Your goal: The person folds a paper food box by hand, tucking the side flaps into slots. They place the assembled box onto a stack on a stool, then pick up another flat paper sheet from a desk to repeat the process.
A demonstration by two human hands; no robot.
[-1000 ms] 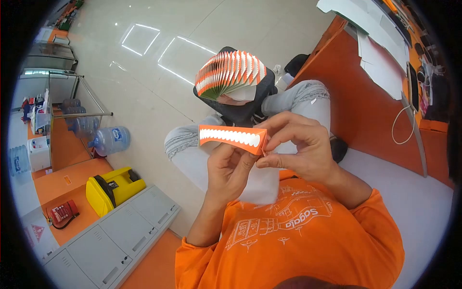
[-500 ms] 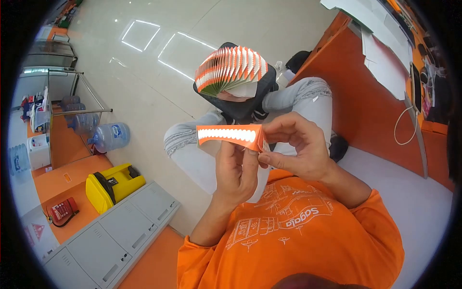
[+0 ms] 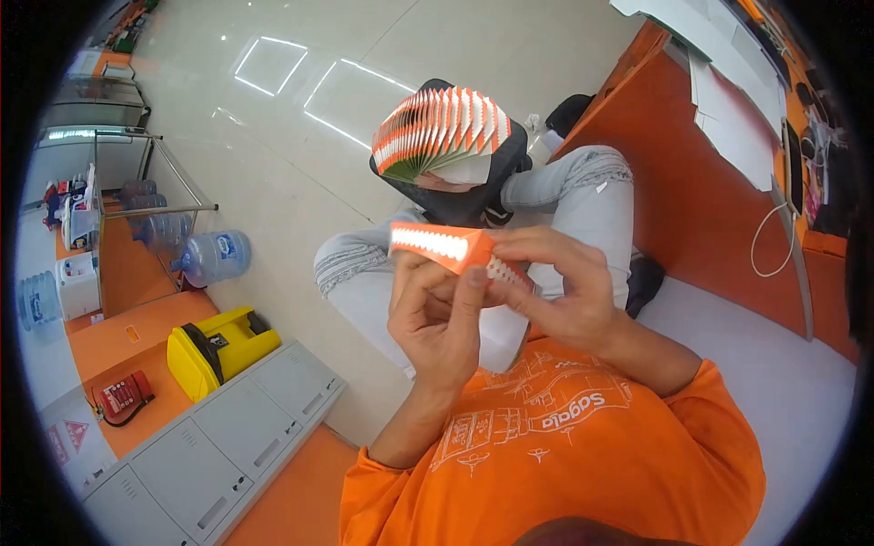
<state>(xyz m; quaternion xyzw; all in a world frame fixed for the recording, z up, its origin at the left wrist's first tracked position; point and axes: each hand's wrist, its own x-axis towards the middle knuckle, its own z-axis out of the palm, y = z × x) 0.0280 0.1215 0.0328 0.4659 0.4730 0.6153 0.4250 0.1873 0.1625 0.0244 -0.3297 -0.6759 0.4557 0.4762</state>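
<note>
Glossy floor (image 3: 300, 191) beyond — left fingers (image 3: 469, 289) clasp the orange card (image 3: 435, 244), right fingers (image 3: 557, 257) pinch its end.

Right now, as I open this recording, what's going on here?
The left hand holds a folded orange-and-white paper piece from beneath, while the right hand grips its other end. The piece is bent at a corner, between the two hands. Beyond it, a fanned stack of similar-looking pieces rests on a dark object.
</note>
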